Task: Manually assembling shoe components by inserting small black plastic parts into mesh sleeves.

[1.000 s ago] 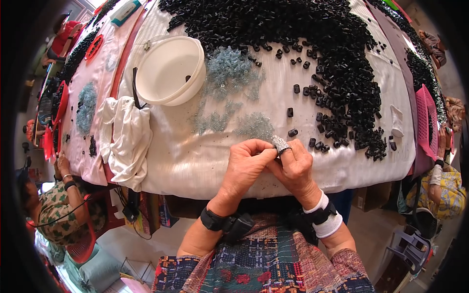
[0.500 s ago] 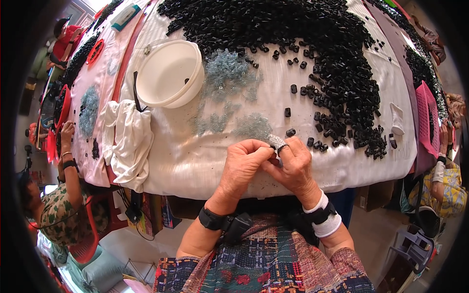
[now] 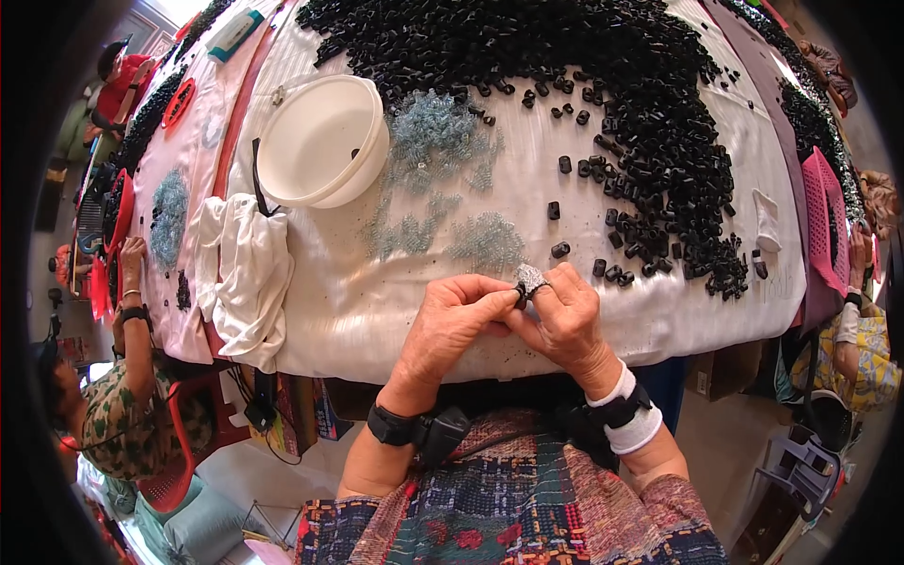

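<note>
My left hand and my right hand meet above the front of the cloth-covered table, both closed in a pinch. Between their fingertips is a small black plastic part, mostly hidden by the fingers. A speckled grey-white cover with a black band sits on a finger of my right hand. Just beyond the hands lies a small heap of clear bluish coil-shaped pieces. A larger pile of the same pieces is farther back. Loose black parts lie close to my right hand.
A big mound of black plastic parts covers the back and right of the table. At the left stand a white round tub and a crumpled white cloth. A pink basket is at the right; people work on both sides.
The finger cover has tilted from pointing up and left to a more foreshortened angle as my fingers shifted slightly. My left hand moved a little left; the pinch stays.
</note>
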A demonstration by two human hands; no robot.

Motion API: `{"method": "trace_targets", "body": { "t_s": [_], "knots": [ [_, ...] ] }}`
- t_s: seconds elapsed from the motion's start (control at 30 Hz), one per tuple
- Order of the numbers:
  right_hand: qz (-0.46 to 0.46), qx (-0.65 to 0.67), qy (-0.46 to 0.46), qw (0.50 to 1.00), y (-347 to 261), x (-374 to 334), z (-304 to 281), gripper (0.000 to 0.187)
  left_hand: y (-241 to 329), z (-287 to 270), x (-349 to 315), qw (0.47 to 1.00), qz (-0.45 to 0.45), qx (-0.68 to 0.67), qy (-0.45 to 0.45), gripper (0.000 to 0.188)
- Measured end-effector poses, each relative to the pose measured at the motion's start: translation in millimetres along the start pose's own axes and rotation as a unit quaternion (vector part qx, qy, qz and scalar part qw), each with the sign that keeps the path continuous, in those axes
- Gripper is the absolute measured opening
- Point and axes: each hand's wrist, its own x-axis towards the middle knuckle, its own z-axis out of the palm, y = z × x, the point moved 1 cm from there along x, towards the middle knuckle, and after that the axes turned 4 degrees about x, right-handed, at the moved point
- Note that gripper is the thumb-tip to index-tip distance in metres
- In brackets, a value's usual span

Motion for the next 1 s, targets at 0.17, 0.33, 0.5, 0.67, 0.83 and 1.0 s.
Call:
{"method": "trace_targets", "body": {
  "t_s": [0.17,0.33,0.5,0.67,0.83,1.0],
  "knots": [
    [-0.018,-0.005,-0.022,1.000,1,0,-1,0.027,-5,0,1,1.000,0.009,-0.025,-0.004,0.017],
    [-0.028,0.001,-0.045,0.999,0,3,-2,0.026,-4,0,1,0.999,0.022,-0.031,-0.004,0.016],
    [-0.013,-0.005,-0.026,1.000,0,0,0,0.030,-5,2,-1,0.999,0.035,-0.037,0.008,0.014],
    [-0.012,0.038,-0.026,0.999,-4,6,-3,0.020,-10,4,-2,0.996,0.080,-0.029,0.018,0.014],
    [0.010,0.117,-0.055,0.992,-1,9,-11,0.015,-10,3,-5,0.995,0.088,-0.038,0.017,0.016],
    [0.178,0.211,-0.070,0.959,-1,5,-14,0.023,-6,4,-3,0.994,0.104,-0.031,0.012,0.017]
  ]
}}
